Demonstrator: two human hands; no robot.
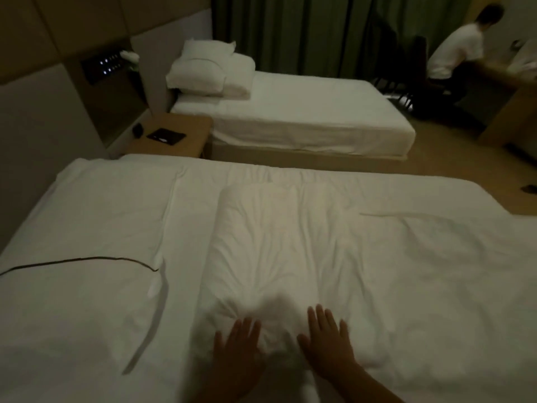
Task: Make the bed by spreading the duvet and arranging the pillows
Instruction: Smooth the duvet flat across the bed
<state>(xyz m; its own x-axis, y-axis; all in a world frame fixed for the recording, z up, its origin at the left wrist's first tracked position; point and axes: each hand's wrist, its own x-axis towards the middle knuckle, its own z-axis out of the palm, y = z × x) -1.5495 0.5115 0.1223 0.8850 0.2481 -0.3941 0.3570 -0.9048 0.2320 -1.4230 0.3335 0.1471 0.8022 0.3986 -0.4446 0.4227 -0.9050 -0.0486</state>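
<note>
A white duvet lies wrinkled across the near bed, with a thick folded band running away from me down its middle. My left hand and my right hand rest flat on the near end of that band, fingers spread, holding nothing. To the left, the white sheet at the head of the bed is bare, with a thin dark cord lying across it. No pillow is on this bed. Stacked white pillows sit at the head of the far bed.
A wooden nightstand with a dark flat object stands between the beds. A wall control panel glows above it. A person in a white shirt sits at a desk at the far right. Green curtains hang behind.
</note>
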